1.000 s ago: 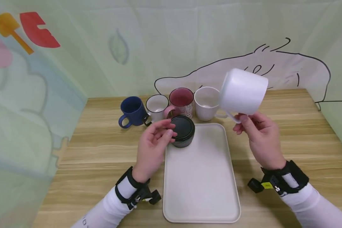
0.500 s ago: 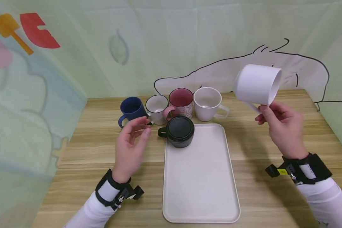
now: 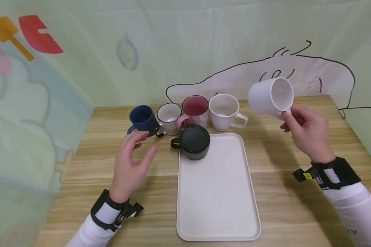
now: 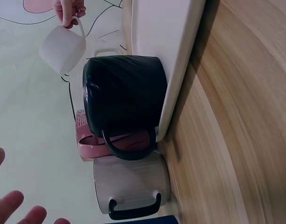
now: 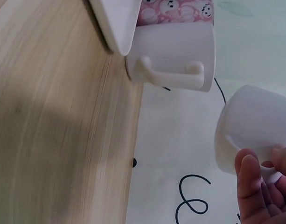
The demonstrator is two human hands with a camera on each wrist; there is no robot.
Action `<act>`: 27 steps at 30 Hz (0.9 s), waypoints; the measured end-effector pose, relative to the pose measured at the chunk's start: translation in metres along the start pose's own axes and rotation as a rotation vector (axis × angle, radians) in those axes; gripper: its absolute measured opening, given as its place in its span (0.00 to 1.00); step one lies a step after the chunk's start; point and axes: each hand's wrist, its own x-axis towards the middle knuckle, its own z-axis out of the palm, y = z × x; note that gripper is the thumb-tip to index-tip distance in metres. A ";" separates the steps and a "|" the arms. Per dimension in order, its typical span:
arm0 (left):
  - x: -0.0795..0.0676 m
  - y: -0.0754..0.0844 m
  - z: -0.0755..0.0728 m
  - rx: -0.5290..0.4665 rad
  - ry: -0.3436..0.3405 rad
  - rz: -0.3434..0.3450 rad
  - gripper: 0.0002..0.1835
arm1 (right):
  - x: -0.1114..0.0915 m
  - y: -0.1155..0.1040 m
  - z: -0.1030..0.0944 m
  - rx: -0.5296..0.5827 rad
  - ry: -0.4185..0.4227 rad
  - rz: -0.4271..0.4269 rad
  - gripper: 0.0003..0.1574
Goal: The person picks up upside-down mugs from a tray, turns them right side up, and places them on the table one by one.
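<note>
A white mug hangs in the air on the right, tipped on its side with its mouth turned toward the head camera. My right hand pinches its handle between thumb and fingers, as the right wrist view also shows on the mug. My left hand hovers over the table with thumb and fingers spread apart, holding nothing. Nearest to it are a blue mug and a black mug. The black mug rests upside down on the far left corner of the cream tray, its handle pointing left.
Along the back wall stand a white mug with a black handle, a pink patterned mug and another white mug, all upright. A printed cloth hangs behind the wooden table.
My left hand has drawn back leftward from the black mug, fingers spreading. My right hand has carried the white mug right, then turned its mouth toward the head camera.
</note>
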 end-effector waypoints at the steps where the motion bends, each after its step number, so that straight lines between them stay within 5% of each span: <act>1: -0.001 -0.001 -0.001 0.001 0.001 0.000 0.24 | 0.001 0.001 0.000 -0.018 -0.015 0.005 0.17; 10: -0.008 -0.009 -0.010 0.091 -0.056 -0.012 0.25 | 0.009 0.012 0.003 -0.144 -0.165 0.035 0.21; 18: -0.016 -0.015 -0.012 0.257 -0.235 -0.043 0.30 | 0.013 0.020 0.009 -0.185 -0.255 0.045 0.21; 27: -0.021 -0.024 -0.016 0.438 -0.338 0.059 0.40 | 0.017 0.022 0.018 -0.222 -0.282 0.016 0.17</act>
